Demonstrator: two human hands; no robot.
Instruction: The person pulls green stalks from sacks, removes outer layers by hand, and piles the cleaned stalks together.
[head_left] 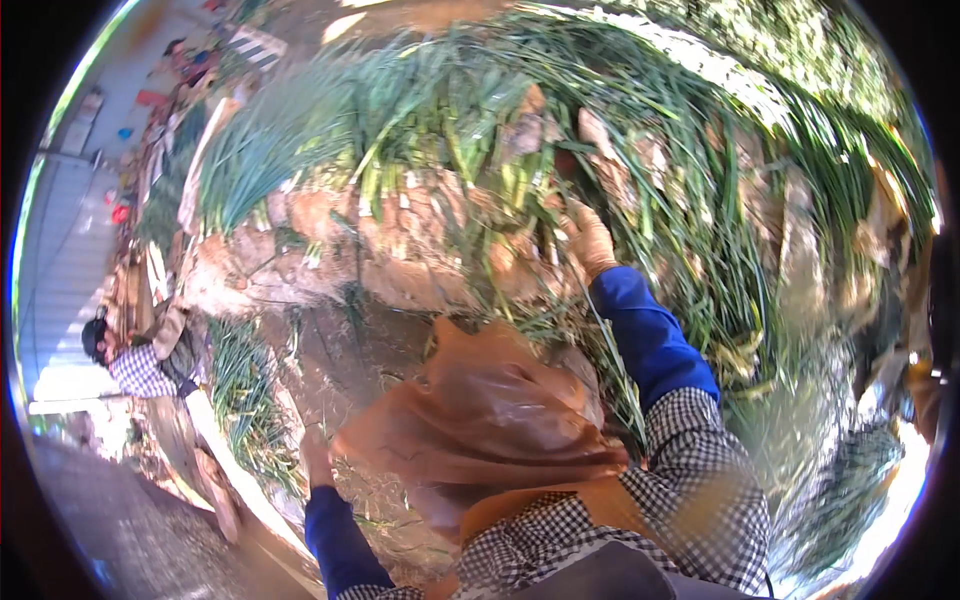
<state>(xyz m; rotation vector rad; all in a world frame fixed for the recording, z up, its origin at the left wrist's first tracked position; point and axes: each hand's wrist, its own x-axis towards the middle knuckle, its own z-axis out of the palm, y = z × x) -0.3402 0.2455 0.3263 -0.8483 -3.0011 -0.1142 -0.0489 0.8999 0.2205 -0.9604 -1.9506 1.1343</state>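
My right hand (590, 240) is at slender green stalks (514, 186), left hand (317, 462) by creased, shiny apron (490, 400). Can't tell either grip.

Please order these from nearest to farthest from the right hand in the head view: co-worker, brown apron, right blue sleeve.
From the right hand:
1. Blue sleeve: just below it, at the wrist.
2. Brown apron: lower, toward the left.
3. Co-worker: far over at the left.
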